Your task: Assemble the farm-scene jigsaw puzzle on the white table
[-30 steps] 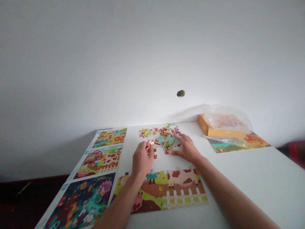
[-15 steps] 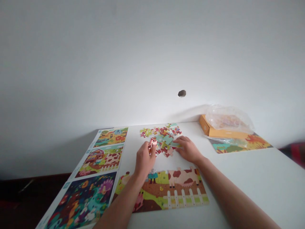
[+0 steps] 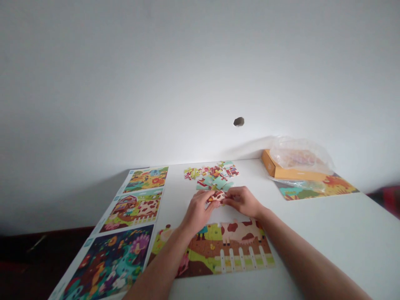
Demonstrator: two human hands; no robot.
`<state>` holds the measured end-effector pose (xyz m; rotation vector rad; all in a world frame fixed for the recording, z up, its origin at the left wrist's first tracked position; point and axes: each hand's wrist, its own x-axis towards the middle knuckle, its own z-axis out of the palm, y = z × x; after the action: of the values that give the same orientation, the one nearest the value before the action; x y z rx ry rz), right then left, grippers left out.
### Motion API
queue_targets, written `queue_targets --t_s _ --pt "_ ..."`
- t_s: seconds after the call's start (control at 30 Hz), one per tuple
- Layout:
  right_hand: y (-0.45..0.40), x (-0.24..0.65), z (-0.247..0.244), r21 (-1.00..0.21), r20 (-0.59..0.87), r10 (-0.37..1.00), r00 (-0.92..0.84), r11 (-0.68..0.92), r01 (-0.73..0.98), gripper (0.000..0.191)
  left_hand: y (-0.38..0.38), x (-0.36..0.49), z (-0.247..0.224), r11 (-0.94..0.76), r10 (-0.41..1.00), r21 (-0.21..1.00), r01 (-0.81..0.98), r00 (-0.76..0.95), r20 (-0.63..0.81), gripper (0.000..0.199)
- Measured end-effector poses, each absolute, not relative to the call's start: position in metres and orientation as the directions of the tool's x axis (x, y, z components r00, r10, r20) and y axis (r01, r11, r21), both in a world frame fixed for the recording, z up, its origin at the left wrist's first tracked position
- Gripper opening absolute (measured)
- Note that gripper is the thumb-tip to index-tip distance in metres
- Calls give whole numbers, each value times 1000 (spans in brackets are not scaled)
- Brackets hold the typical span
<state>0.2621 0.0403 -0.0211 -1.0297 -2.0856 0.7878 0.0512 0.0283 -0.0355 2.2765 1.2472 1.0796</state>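
My left hand and my right hand meet over the middle of the table. Between their fingertips is a small cow-patterned jigsaw piece, brown patches on pale pink, and both hands pinch it. Whether it is one piece or a few together I cannot tell. Below the hands lies a partly joined farm puzzle, showing a cow's body, a white fence and brown ground; my left forearm covers some of it. Just beyond the fingers spreads a pile of loose jigsaw pieces, mostly pale green, red and yellow.
Along the left edge lie three picture sheets: a lion scene, a farm scene and a dark night scene. At the back right, an orange box under a clear plastic bag rests partly on another picture. A wall stands behind.
My right hand has left the loose pieces and come toward me to join my left. My left hand has shifted right. The cow-patterned piece now sits between both hands.
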Motion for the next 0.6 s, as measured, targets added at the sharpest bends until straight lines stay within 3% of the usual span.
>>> queue_targets --t_s 0.1,0.33,0.6 --pt "42 264 -22 -775 269 883 -383 435 458 27 29 50 -38 -546 832 609 576 283 478 39" --pt "44 268 -23 -788 252 906 -341 396 471 33 28 50 -33 -571 818 605 555 317 481 40" --pt "47 268 -28 -878 253 936 -245 329 347 33 26 52 -28 -681 732 560 472 446 515 14"
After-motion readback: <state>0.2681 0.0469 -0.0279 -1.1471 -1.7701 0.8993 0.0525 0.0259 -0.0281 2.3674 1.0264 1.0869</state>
